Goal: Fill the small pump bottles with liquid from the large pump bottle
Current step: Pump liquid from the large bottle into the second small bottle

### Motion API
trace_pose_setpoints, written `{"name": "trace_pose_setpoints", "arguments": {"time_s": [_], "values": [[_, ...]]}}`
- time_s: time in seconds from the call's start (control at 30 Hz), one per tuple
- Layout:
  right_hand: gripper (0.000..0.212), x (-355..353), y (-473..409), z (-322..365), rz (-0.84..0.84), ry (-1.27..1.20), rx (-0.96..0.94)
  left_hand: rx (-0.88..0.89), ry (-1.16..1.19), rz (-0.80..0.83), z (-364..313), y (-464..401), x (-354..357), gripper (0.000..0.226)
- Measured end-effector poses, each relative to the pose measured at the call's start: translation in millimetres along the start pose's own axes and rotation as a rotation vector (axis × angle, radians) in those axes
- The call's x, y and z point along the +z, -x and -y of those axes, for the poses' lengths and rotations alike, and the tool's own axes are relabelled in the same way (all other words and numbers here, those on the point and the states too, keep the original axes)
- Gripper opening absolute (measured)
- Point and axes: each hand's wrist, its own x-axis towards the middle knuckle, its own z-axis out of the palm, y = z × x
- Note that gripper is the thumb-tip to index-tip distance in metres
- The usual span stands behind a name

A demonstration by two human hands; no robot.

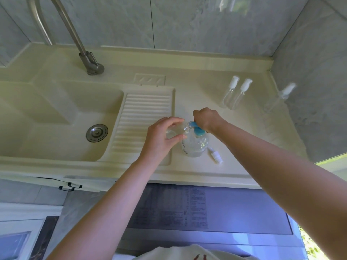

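From the head camera, the left hand [163, 136] held a small clear bottle [175, 130] tilted on its side, its grip closed round the body with thumb and fingers curled about it, and the bottle's open neck met the blue nozzle of the large pump bottle [195, 145]. The right hand [207, 119] sat on the blue pump head [197, 130], fingers curled over it, though how tightly they gripped could not be told from above. The large pump bottle stood upright on the cream table [197, 171], just below and between the two grips, with clear liquid showing in it. Just to the right of that bottle, nearer the person than the right grip, a small white pump cap [216, 155] lay loose on the table. Well beyond the right grip, toward the wall, two small pump bottles [234, 94] stood touching side by side with white tops, and a third small bottle [281, 96] stood apart farther right, near the tiled wall. To the left of the left grip lay the ribbed drainboard [142, 117], then the sink basin [56, 117] with its metal drain [97, 132], and a steel tap [88, 61] rose behind it.
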Motion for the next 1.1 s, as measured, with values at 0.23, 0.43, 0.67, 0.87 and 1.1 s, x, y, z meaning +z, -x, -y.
{"name": "trace_pose_setpoints", "arguments": {"time_s": [0.23,0.43,0.67,0.87,1.1], "values": [[0.004,6,3,1,-0.093,-0.047,0.012,-0.002,-0.011,0.003,2,1,1,0.044],[0.024,5,0,-1,-0.024,-0.145,0.068,0.003,-0.024,0.002,1,0,1,0.045],[0.036,11,0,1,-0.130,-0.243,0.096,0.013,-0.028,0.004,3,0,1,0.044],[0.011,10,-3,-2,-0.098,-0.271,0.120,0.012,-0.035,0.010,2,0,0,0.045],[0.021,1,0,0,-0.062,-0.258,0.101,-0.003,-0.010,-0.005,0,0,0,0.045]]}}
